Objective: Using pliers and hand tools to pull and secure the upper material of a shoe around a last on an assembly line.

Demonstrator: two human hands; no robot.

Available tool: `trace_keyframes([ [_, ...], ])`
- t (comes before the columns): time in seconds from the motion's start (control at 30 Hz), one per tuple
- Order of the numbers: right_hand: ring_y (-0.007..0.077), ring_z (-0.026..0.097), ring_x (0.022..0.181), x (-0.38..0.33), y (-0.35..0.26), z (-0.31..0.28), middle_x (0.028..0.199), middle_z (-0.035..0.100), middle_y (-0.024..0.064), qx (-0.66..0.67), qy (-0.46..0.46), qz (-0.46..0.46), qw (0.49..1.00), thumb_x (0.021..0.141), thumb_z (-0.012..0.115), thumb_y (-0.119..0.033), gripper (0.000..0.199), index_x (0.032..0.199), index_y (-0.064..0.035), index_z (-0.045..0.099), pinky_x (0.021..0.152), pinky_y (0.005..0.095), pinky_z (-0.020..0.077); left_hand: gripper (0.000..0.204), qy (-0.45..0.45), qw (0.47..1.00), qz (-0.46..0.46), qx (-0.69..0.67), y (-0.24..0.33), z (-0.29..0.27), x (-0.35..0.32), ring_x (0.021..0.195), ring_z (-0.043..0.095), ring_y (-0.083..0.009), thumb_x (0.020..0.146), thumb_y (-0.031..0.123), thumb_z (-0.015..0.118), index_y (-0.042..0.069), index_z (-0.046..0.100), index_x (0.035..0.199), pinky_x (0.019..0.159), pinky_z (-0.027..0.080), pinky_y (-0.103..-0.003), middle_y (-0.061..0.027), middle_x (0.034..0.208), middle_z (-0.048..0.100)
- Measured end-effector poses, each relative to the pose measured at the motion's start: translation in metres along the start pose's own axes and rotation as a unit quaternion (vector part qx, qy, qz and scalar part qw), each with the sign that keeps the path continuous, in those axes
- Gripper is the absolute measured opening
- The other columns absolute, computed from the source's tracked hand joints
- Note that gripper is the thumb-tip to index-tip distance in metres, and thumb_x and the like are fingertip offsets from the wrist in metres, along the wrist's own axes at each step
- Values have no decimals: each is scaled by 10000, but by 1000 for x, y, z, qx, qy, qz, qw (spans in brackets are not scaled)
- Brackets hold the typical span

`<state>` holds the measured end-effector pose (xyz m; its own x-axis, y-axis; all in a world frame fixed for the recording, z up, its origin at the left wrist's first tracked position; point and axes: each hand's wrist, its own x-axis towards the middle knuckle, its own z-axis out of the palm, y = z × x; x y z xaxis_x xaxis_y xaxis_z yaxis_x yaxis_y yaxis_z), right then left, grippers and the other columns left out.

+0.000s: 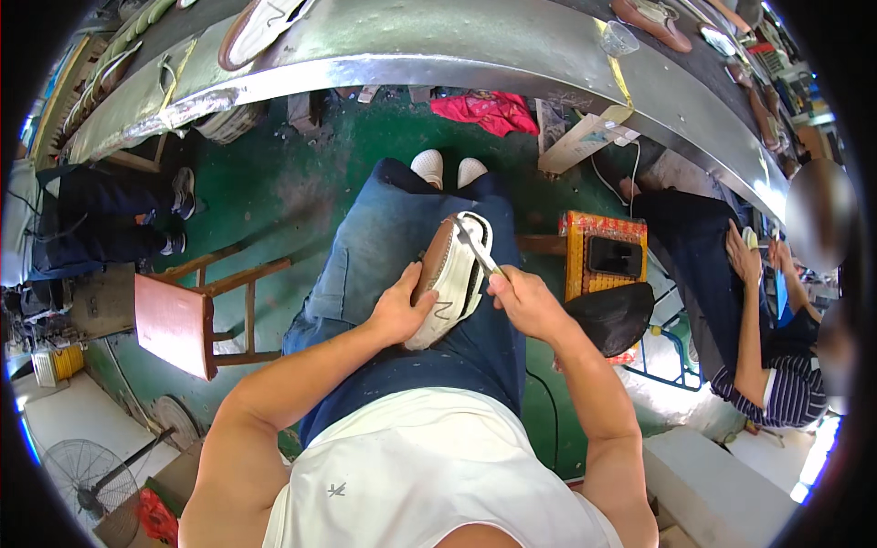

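Observation:
A white and brown shoe [448, 290] lies over my lap, its toe pointing away from me. My left hand [400, 306] is closed around the shoe's left side. From my right hand [528, 300] a slim metal tool [475, 245] with a pale handle end reaches over the shoe's toe; its exact kind is hard to make out. The fingers of that hand are closed on the tool at the shoe's right edge. Along that same edge runs a dark gap between the white upper and a light strip.
A long metal bench [438, 73] crosses ahead, with more shoes [265, 32] on it. At left stands a wooden stool [174, 324]; at right, a phone [615, 257] rests on a beaded seat [577, 265]. Two other people sit or stand at either side. A fan [87, 484] is lower left.

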<state>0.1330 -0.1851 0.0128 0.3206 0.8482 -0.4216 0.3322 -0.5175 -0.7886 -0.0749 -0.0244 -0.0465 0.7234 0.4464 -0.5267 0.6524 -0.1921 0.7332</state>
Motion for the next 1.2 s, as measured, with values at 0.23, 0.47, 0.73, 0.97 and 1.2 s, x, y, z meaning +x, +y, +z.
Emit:
trace_keyframes([
  [0.23,467,651,866,-18,0,22,876,670,259,-82,-32,-9,996,1063,476,-293,342,943,1,602,786,520,501,897,-40,998,44,-1,-14,-9,2,1441,429,-388,914,312,705,-25,224,1592,1188,341,-382,-296,1570,382],
  [0.47,418,665,835,-42,25,39,836,670,226,25,16,-6,1000,1075,459,-338,395,942,11,590,777,488,516,1066,-86,988,63,110,46,-49,-23,1218,603,-460,786,187,784,68,126,1616,1061,467,-444,-321,1352,580],
  [0.73,193,663,729,-67,51,47,789,676,97,235,148,75,958,1063,501,-327,353,1011,5,613,707,346,527,805,38,948,290,-125,130,-108,-19,1032,711,-249,744,-22,834,57,405,1421,878,572,-364,-164,1128,707],
  [0.97,203,690,733,-76,37,32,789,699,101,149,118,89,978,990,622,-240,253,1026,10,624,695,356,539,577,-97,994,49,-11,83,-51,87,933,711,-250,829,346,821,-76,644,1182,822,562,-370,-194,1059,727],
  [1.2,399,664,1037,-74,3,4,1080,681,249,-49,-33,-2,998,924,647,-158,427,1287,53,573,907,435,520,349,25,990,135,3,32,-22,-8,836,685,-444,986,173,579,41,635,1304,736,562,-457,-274,923,680],
])
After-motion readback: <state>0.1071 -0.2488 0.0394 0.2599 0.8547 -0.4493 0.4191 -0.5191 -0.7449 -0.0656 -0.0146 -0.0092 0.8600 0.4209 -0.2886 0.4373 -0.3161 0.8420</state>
